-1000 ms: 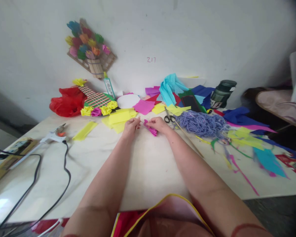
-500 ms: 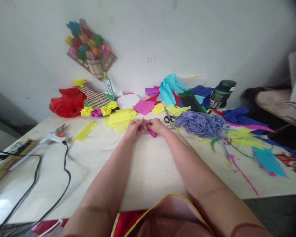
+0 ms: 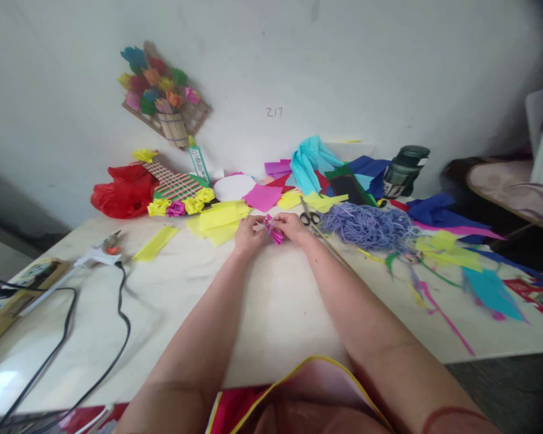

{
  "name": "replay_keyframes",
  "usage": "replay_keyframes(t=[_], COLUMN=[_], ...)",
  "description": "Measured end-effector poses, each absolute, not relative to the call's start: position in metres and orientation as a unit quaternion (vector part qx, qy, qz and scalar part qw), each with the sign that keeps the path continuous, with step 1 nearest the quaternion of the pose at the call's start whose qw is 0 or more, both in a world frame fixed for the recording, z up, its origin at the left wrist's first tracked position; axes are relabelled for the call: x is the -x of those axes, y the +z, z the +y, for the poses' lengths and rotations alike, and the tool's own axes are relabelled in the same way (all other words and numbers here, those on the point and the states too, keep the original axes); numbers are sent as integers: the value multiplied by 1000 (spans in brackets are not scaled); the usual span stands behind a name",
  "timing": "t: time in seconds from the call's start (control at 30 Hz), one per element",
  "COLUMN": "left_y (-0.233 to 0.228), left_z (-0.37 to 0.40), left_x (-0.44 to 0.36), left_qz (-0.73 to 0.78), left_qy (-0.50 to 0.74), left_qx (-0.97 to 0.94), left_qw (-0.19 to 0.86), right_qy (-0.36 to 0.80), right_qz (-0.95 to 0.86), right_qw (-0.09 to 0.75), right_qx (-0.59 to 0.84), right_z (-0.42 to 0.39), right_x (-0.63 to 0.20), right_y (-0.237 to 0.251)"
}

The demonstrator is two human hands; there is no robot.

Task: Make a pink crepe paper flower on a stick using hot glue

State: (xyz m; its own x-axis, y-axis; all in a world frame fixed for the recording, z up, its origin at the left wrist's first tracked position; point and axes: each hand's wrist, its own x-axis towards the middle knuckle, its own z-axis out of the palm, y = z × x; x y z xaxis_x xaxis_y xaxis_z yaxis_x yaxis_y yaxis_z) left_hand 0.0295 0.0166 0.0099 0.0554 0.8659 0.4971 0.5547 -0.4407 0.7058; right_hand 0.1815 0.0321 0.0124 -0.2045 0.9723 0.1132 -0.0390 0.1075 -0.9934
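A small pleated strip of magenta crepe paper [image 3: 277, 234] is held between my hands, low over the middle of the table. A bit of light purple string shows across its middle. My left hand [image 3: 250, 235] is closed at the strip's left end, its fingertips pinched together. My right hand [image 3: 291, 226] pinches the strip from the right, thumb and forefinger close to the string. Which fingers grip string and which grip paper is too small to tell. Black-handled scissors [image 3: 309, 218] lie just beyond my right hand, and yellow crepe paper sheets [image 3: 224, 218] lie behind my left.
A tangle of purple string [image 3: 368, 226] sits to the right, near a dark green bottle [image 3: 406, 172]. At the left are a glue gun [image 3: 100, 253], its cord and a power strip [image 3: 20, 286]. Behind stand a guitar-shaped craft [image 3: 176, 184] and a red plastic bag [image 3: 124, 191].
The magenta strip has turned and shows more of its pleats between my hands. My fingers have shifted around it, with the left hand slightly more open to view.
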Motion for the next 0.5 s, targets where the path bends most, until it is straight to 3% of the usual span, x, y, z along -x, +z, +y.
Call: replay_keyframes(t=[0.17,0.5], left_y=[13,14], left_z=[17,16], left_x=[-32,-32], left_qz=[518,558], left_qy=[428,428], left_qx=[-732,-685], left_qw=[111,192], right_qy=[527,525], right_qz=[-566,-559], right_qw=[492,497], right_qx=[399,406], right_z=[31,33], right_x=[-183,-183], right_y=[14,11])
